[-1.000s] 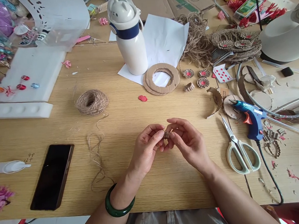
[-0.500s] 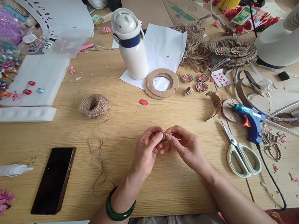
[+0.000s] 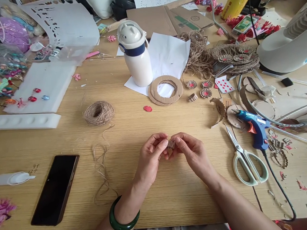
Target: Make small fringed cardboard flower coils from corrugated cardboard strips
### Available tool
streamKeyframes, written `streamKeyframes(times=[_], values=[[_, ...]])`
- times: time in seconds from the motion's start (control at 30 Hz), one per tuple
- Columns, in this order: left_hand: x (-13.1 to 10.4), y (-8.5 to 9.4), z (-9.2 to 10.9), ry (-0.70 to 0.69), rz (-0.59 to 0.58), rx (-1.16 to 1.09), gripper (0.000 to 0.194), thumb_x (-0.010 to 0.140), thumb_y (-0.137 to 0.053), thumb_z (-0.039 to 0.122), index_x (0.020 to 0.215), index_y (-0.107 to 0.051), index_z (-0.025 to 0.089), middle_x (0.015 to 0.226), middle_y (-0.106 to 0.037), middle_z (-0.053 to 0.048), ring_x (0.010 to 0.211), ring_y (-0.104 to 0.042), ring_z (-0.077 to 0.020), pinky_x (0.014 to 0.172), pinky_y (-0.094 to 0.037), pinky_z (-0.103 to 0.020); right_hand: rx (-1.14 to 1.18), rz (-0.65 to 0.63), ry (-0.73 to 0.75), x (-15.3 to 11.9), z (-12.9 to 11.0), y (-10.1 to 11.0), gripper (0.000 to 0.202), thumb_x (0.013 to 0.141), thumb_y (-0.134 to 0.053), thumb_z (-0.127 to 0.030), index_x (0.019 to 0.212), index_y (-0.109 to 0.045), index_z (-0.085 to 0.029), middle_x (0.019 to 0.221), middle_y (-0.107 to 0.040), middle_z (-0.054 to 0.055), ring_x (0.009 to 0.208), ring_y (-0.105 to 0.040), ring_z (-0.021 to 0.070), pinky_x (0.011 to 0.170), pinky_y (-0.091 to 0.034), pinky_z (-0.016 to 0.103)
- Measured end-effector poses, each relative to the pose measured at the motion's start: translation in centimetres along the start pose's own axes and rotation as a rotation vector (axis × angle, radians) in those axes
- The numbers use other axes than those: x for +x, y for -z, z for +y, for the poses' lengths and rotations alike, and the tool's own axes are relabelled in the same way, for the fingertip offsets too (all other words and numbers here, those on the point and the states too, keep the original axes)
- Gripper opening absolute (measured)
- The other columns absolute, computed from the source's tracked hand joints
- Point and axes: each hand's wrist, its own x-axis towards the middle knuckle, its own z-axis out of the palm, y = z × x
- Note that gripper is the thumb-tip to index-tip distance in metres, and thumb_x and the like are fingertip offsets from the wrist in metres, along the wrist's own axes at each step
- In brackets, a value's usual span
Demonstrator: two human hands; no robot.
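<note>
My left hand [image 3: 152, 152] and my right hand [image 3: 189, 150] meet above the middle of the table. Between their thumbs and fingertips they pinch a small ring of corrugated cardboard [image 3: 171, 145], partly hidden by the fingers. Beyond them lie two red paper discs [image 3: 148, 108]. Farther back sit several pleated cardboard rosettes [image 3: 206, 93] with red centres, next to a small corrugated cardboard roll [image 3: 192, 97]. Flat cardboard rings [image 3: 167, 90] rest partly on white paper. A ball of twine [image 3: 98, 113] lies to the left, its loose end trailing toward my left wrist.
Scissors [image 3: 248, 163] and a blue glue gun [image 3: 256, 126] with its cord lie right of my right arm, among cardboard scraps. A white bottle [image 3: 137, 60] stands upright at the back. A phone [image 3: 55, 190] lies at the left, below a white foam strip [image 3: 24, 122].
More of the cardboard ring now shows between my fingertips, which have drawn slightly apart. The whole view has shifted a little, so the table sits lower in the picture.
</note>
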Motion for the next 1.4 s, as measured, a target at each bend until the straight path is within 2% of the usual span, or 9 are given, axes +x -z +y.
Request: streamKeyframes(times=[0.2,0.37,0.47,0.63,0.73,0.87,1.03,1.23,1.4], values=[[0.0,0.0,-0.1,0.009,-0.018,-0.035,0.015,0.084,-0.072,0.027,0.095,-0.068,0.018,0.075,-0.059,0.002,0.062,-0.050,-0.0062,0.054,-0.045,-0.018,0.019,-0.011,-0.009,0.0,-0.1,0.2,0.028,0.093,-0.061,-0.045,0.093,-0.067,-0.018,0.081,-0.068,0.002,0.066,-0.068,0.0156,0.069,-0.058,0.033],[0.1,0.0,-0.1,0.017,-0.003,-0.039,0.015,0.083,-0.073,0.026,0.096,-0.069,0.019,0.080,-0.060,0.002,0.061,-0.051,-0.0055,0.052,-0.045,-0.017,-0.043,0.108,-0.038,0.0,0.3,0.4,0.034,0.091,-0.062,-0.050,0.106,-0.065,-0.020,0.103,-0.068,0.006,0.080,-0.068,0.0172,0.073,-0.059,0.033],[0.2,0.0,-0.1,0.013,0.012,-0.034,0.016,0.082,-0.074,0.026,0.096,-0.070,0.019,0.081,-0.059,0.002,0.062,-0.051,-0.0055,0.052,-0.046,-0.017,-0.125,0.146,0.025,0.0,0.8,0.6,0.031,0.092,-0.060,-0.048,0.104,-0.065,-0.019,0.088,-0.067,0.003,0.071,-0.064,0.0143,0.067,-0.056,0.029],[0.3,0.1,0.0,0.056,0.013,-0.121,0.017,0.081,-0.075,0.024,0.096,-0.070,0.018,0.081,-0.058,0.001,0.060,-0.050,-0.0047,0.051,-0.044,-0.016,-0.505,0.320,0.175,0.2,1.3,1.5,0.017,0.095,-0.056,-0.032,0.097,-0.067,-0.019,0.056,-0.047,-0.005,0.049,-0.045,0.0104,0.049,-0.040,0.024],[0.4,0.3,0.2,0.079,0.027,-0.192,0.018,0.079,-0.076,0.023,0.095,-0.070,0.017,0.079,-0.056,0.002,0.060,-0.049,-0.0041,0.051,-0.043,-0.015,-0.892,0.327,0.268,0.4,1.2,1.9,0.021,0.093,-0.053,-0.020,0.107,-0.070,-0.020,0.071,-0.062,0.001,0.060,-0.051,0.0147,0.056,-0.043,0.028],[0.6,0.4,0.3,0.072,0.043,-0.222,0.019,0.078,-0.076,0.022,0.095,-0.070,0.017,0.076,-0.056,0.002,0.060,-0.048,-0.0041,0.051,-0.043,-0.015,-1.265,0.397,0.372,0.4,1.1,2.1,0.021,0.093,-0.055,-0.023,0.083,-0.073,-0.020,0.095,-0.071,0.008,0.086,-0.058,0.0241,0.063,-0.045,0.033],[0.6,0.4,0.3,0.076,0.048,-0.211,0.020,0.079,-0.076,0.023,0.097,-0.070,0.017,0.077,-0.058,0.002,0.059,-0.050,-0.0040,0.050,-0.043,-0.014,-0.805,0.261,0.245,0.4,0.9,1.8,0.035,0.094,-0.053,-0.023,0.128,-0.061,-0.022,0.089,-0.068,0.004,0.071,-0.060,0.0158,0.058,-0.049,0.027],[0.4,0.5,0.0,0.080,0.037,-0.177,0.020,0.080,-0.076,0.025,0.097,-0.069,0.018,0.076,-0.062,0.002,0.059,-0.051,-0.0038,0.054,-0.045,-0.014,-0.176,-0.024,0.043,0.0,0.5,0.5,0.024,0.087,-0.069,-0.039,0.103,-0.068,-0.021,0.102,-0.066,0.006,0.091,-0.066,0.0180,0.080,-0.058,0.032],[0.2,0.3,-0.1,0.071,0.038,-0.128,0.023,0.079,-0.076,0.026,0.099,-0.068,0.018,0.077,-0.064,0.002,0.062,-0.055,-0.0055,0.054,-0.045,-0.015,-0.134,0.019,0.112,-0.1,1.1,0.3,0.021,0.085,-0.073,-0.035,0.097,-0.065,-0.021,0.096,-0.062,0.003,0.083,-0.066,0.0162,0.073,-0.060,0.031]])
